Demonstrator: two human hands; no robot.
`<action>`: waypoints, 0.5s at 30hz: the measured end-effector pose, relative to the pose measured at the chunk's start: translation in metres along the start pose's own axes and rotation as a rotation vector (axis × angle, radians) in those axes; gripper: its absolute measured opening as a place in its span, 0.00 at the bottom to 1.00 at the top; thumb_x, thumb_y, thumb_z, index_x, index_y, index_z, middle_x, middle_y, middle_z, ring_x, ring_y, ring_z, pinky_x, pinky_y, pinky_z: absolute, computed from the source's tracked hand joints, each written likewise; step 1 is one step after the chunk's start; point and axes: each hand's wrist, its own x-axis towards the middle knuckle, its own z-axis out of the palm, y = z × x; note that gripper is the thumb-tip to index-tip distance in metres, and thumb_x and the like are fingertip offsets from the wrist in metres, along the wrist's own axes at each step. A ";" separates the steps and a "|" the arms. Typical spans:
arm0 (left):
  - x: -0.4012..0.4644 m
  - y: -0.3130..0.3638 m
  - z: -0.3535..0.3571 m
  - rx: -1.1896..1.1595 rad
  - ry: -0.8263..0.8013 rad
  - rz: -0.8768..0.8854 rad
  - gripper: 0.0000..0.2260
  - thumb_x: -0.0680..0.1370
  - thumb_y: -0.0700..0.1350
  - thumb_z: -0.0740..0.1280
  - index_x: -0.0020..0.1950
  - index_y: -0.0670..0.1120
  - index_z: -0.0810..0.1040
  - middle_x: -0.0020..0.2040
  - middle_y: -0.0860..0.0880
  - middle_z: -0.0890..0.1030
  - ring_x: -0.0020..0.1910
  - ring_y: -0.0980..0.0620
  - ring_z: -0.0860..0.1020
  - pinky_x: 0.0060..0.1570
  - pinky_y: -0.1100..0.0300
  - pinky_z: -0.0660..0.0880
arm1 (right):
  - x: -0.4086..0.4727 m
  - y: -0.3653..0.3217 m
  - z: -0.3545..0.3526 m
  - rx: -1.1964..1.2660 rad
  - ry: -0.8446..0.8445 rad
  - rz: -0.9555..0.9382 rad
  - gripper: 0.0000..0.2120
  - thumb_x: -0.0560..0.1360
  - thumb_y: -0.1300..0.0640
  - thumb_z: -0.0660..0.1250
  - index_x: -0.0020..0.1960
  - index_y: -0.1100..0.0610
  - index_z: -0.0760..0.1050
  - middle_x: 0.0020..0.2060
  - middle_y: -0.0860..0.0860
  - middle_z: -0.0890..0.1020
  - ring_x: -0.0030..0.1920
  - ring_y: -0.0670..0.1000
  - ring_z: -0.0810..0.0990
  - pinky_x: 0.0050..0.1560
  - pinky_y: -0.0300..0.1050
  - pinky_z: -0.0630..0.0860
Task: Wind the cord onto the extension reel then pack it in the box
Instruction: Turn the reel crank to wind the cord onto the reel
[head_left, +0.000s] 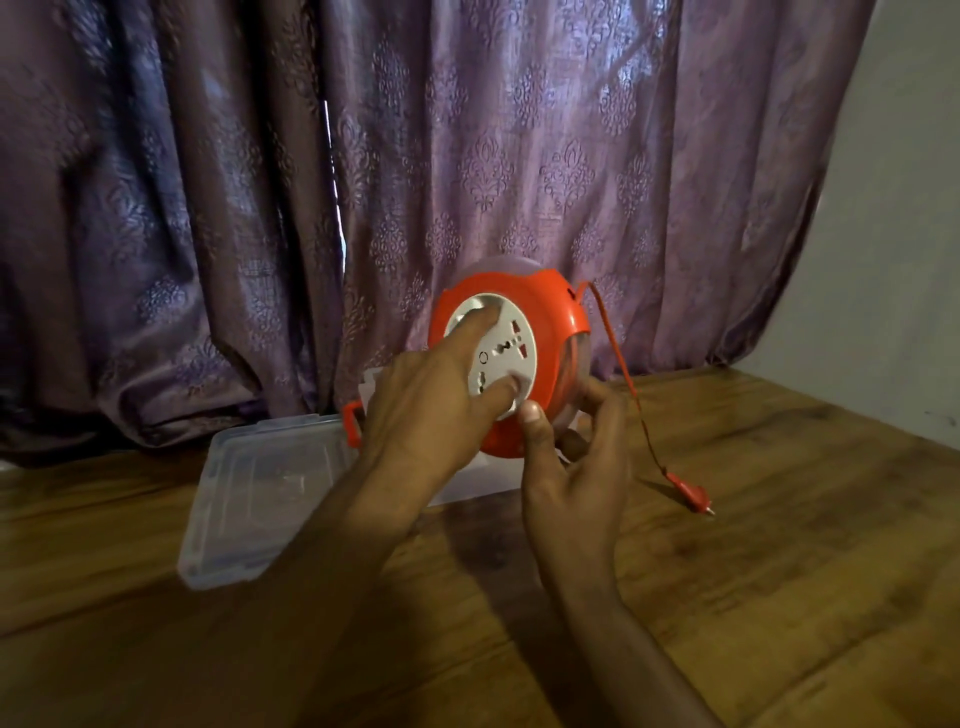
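1. Orange extension reel (545, 312) held upright above wooden surface (779, 545).
2. Left hand (426, 415) fingers pressed flat on white socket face (511, 345).
3. Right hand (576, 467) gripped reel's lower edge.
4. Cord (621, 364) trailed to plug (688, 488) on surface.
5. Clear box (260, 493) lay left.

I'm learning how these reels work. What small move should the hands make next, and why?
Probably turn the white socket face further with the left hand, while the right hand steadies the reel: the cord hangs out and its plug lies on the table.
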 end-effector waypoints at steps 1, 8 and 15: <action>-0.001 0.000 0.000 0.084 0.024 0.071 0.29 0.73 0.57 0.67 0.72 0.63 0.62 0.52 0.44 0.83 0.53 0.39 0.79 0.53 0.50 0.76 | 0.000 0.000 0.000 0.018 0.009 0.006 0.16 0.76 0.50 0.70 0.61 0.53 0.74 0.52 0.40 0.81 0.51 0.44 0.84 0.45 0.42 0.84; -0.003 -0.004 0.005 0.207 -0.006 0.264 0.28 0.78 0.48 0.64 0.75 0.62 0.58 0.64 0.47 0.77 0.60 0.45 0.77 0.56 0.48 0.75 | 0.002 0.005 0.000 0.042 0.016 0.123 0.17 0.75 0.44 0.69 0.61 0.47 0.74 0.54 0.37 0.82 0.56 0.41 0.83 0.50 0.52 0.85; 0.000 0.007 -0.005 -0.070 0.121 0.134 0.27 0.74 0.50 0.68 0.71 0.63 0.65 0.56 0.55 0.82 0.54 0.51 0.80 0.55 0.53 0.77 | 0.007 0.004 -0.001 0.110 0.085 0.185 0.17 0.75 0.45 0.70 0.60 0.49 0.74 0.55 0.43 0.82 0.54 0.43 0.84 0.50 0.61 0.84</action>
